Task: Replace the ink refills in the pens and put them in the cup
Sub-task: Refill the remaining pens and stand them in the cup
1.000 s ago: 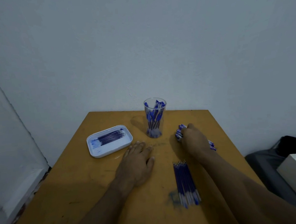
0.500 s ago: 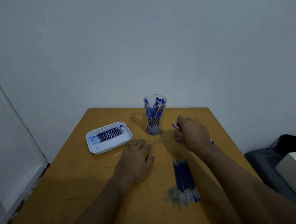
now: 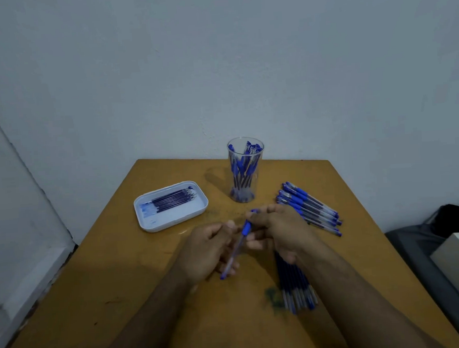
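Right now both hands hold one pen [image 3: 239, 244] just in front of the cup [image 3: 245, 170]: the left hand [image 3: 209, 251] curls round its clear barrel, the right hand [image 3: 276, 228] pinches the blue grip end. Unopened pens [image 3: 309, 209] lie right of the cup, fresh refills [image 3: 294, 283] nearer the person. Twisting too hard could, I judge, fling the tip off the table [image 3: 122, 288], or smear ink on fingers

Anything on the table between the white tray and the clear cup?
No. In the head view, only bare tabletop lies between the white tray and the cup.
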